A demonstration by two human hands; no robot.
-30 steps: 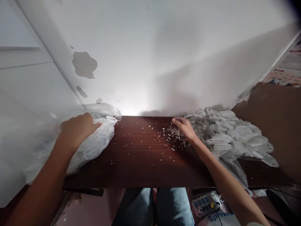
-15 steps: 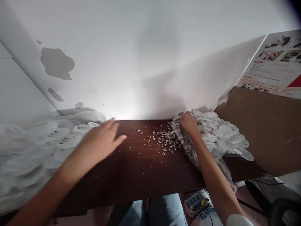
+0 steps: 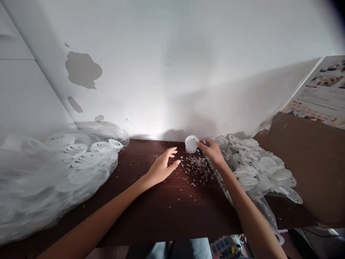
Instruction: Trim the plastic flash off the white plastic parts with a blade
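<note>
My right hand (image 3: 212, 153) pinches a round white plastic disc (image 3: 191, 144) by its right edge, above the back of the table. To the left of the disc, my left hand (image 3: 163, 166) hovers over the wood with fingers apart and nothing in them. Below the disc lies a scattered heap of tiny clear plastic pieces (image 3: 201, 167). Under my right forearm is a pile of white plastic parts (image 3: 258, 162), some of them oval, on clear plastic. At the left, a large clear bag (image 3: 88, 187) is full of white slotted discs (image 3: 101, 146).
The dark wooden table (image 3: 161, 216) meets a white wall (image 3: 145, 90) at the back. A brown cardboard sheet (image 3: 309, 169) leans at the right below a printed poster (image 3: 320, 93). Below the front edge sits a container with blue compartments (image 3: 221, 248).
My right hand has drawn back from the pile and now holds the white disc up. My left hand has moved right, from beside the bag to the middle of the table.
</note>
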